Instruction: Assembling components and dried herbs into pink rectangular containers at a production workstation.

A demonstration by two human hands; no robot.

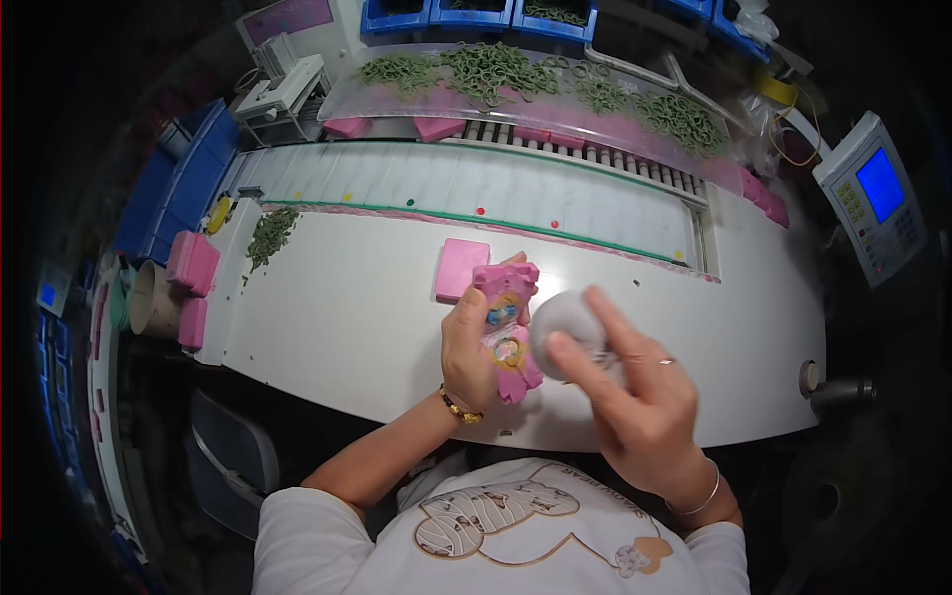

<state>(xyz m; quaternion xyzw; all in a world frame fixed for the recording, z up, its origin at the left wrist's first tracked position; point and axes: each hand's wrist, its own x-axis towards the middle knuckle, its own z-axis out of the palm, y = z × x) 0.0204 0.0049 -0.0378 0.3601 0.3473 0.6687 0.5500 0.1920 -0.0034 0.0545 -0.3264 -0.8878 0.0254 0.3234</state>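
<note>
My left hand [471, 342] is closed around the left side of an opened pink mould [513, 382], held above the white table. Inside its two halves show small hollows coloured yellow and blue. My right hand [640, 407] holds a round grey thing [563, 322], smooth and palm-sized, close to the mould's right side. Motion blurs it and some fingers, so its exact kind is unclear. A pink block [463, 270] lies on the table just beyond my left hand.
Across the far side runs a pale conveyor belt [446, 183] with a green edge. Behind it, a clear shelf bears heaps of green rings [496, 74]. Green bits [271, 238] lie at the left, near pink blocks [193, 263]. A control panel [875, 193] stands at right.
</note>
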